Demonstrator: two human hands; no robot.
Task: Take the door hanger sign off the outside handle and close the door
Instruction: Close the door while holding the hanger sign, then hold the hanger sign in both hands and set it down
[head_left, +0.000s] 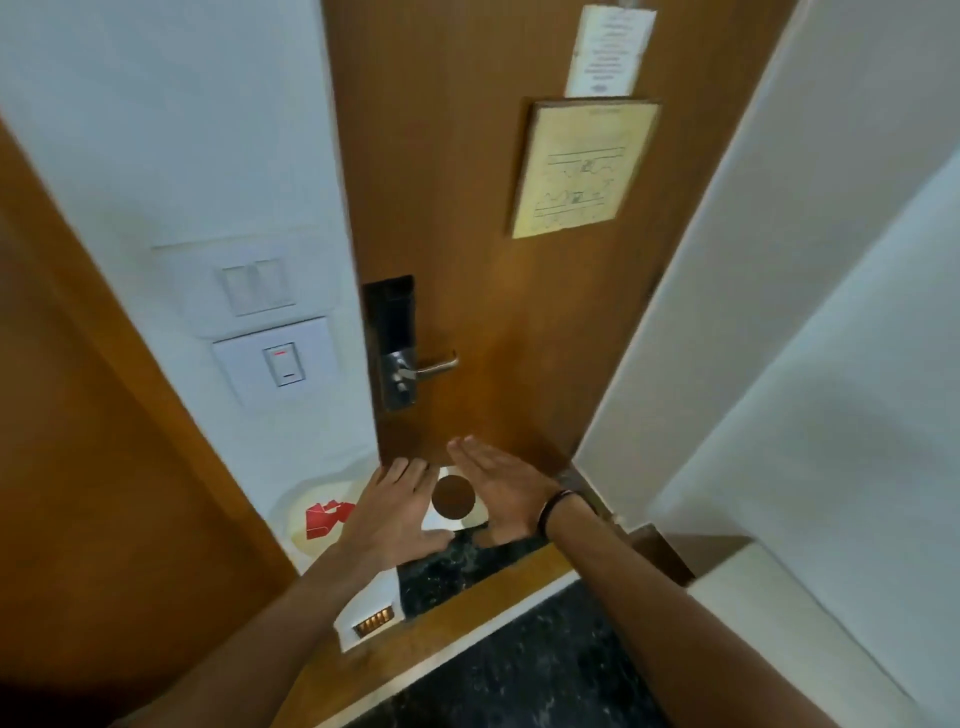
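I face the inner side of a brown wooden door (493, 291) with a black lock plate (390, 338) and a metal lever handle (437, 365). It sits flush in its frame. Below the handle I hold a white door hanger sign (440, 521) with a round hole. The sign runs down under my left forearm to an end with orange stripes. My left hand (392, 512) lies over the sign, thumb across it. To the sign's right, my right hand (501, 493) is flat with straight fingers, touching its edge.
A white wall with light switches (257, 283) and a switch with a red light (283, 364) stands left of the door. A round bin (301, 512) with red scraps sits on the floor. Two paper notices (579, 166) hang on the door. A white wall closes the right side.
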